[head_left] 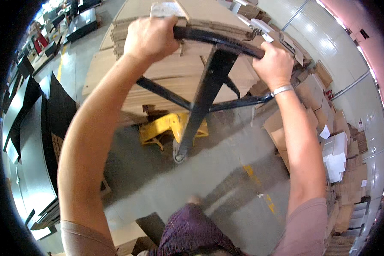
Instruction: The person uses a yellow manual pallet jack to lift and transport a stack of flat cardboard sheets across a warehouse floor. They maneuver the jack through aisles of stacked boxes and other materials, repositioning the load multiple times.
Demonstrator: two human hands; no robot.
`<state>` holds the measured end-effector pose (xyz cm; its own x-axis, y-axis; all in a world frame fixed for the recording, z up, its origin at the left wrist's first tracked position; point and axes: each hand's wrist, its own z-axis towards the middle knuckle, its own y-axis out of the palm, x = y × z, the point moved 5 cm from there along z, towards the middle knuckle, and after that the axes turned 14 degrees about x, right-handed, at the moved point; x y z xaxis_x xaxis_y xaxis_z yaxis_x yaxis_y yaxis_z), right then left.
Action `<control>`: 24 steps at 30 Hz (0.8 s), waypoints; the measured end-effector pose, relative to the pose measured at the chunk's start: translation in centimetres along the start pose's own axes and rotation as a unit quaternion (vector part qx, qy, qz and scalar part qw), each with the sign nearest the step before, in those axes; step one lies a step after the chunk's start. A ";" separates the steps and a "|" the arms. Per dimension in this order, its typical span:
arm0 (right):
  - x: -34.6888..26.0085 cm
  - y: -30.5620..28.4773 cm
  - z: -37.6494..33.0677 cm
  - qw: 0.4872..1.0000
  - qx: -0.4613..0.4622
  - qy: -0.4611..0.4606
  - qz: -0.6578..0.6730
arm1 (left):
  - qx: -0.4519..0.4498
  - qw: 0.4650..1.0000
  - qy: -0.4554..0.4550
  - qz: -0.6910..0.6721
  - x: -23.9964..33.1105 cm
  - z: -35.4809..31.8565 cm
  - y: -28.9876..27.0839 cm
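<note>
Both my arms reach forward to the black handle (211, 70) of a pallet jack. My left hand (151, 40) is wrapped round the left end of its curved top bar. The bar's right end is in the closed grip of my right hand (275, 64), which has a light band at the wrist. From the bar a black shaft slants down toward the jack's yellow base (166, 126) near the floor. Just beyond stands a large stack of flat brown cardboard sheets (226, 13), with a white paper (168, 8) on top. The jack's forks are hidden.
On the left, dark panels (34, 149) stand in piles on the floor. Folded cardboard (313, 96) and white sheets (335, 155) line the right wall. Yellow floor marking (258, 183) runs across the grey floor. More cardboard (126, 232) lies low at the left, near my body.
</note>
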<state>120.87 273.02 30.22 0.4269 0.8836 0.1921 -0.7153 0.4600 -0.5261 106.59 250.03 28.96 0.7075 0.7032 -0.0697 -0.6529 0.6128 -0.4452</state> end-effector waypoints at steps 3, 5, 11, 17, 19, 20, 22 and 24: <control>0.8 -0.1 0.2 0.997 0.066 -0.034 0.008 | 0.018 1.000 0.002 -0.002 0.5 0.6 -0.1; 0.7 0.3 0.4 0.998 0.048 -0.041 0.003 | 0.011 0.999 0.025 0.017 0.3 1.1 0.0; 0.5 0.2 0.9 0.999 0.009 -0.043 0.027 | -0.007 1.000 -0.006 0.001 -0.2 0.8 0.4; 0.7 0.0 0.0 0.998 0.018 -0.056 0.029 | -0.012 1.000 0.006 0.006 0.5 0.3 -0.2; 0.6 -0.3 0.8 0.997 0.021 -0.059 0.035 | -0.017 1.000 -0.009 0.013 0.3 0.7 -0.1; 0.4 -0.2 0.7 0.998 0.006 -0.055 0.040 | -0.020 1.000 -0.016 0.016 0.2 0.9 -0.1; 0.2 -0.9 0.3 0.998 -0.018 -0.051 0.044 | -0.032 0.999 -0.008 0.011 0.5 0.6 -0.1; 1.1 -0.8 0.5 0.997 -0.010 -0.054 0.059 | -0.037 0.999 -0.019 0.010 1.4 0.7 -0.4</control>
<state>121.63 273.66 31.26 0.2782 0.9361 0.2154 -0.7458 0.3518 -0.5656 107.66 250.97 29.67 0.6821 0.7298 -0.0460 -0.6449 0.5708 -0.5083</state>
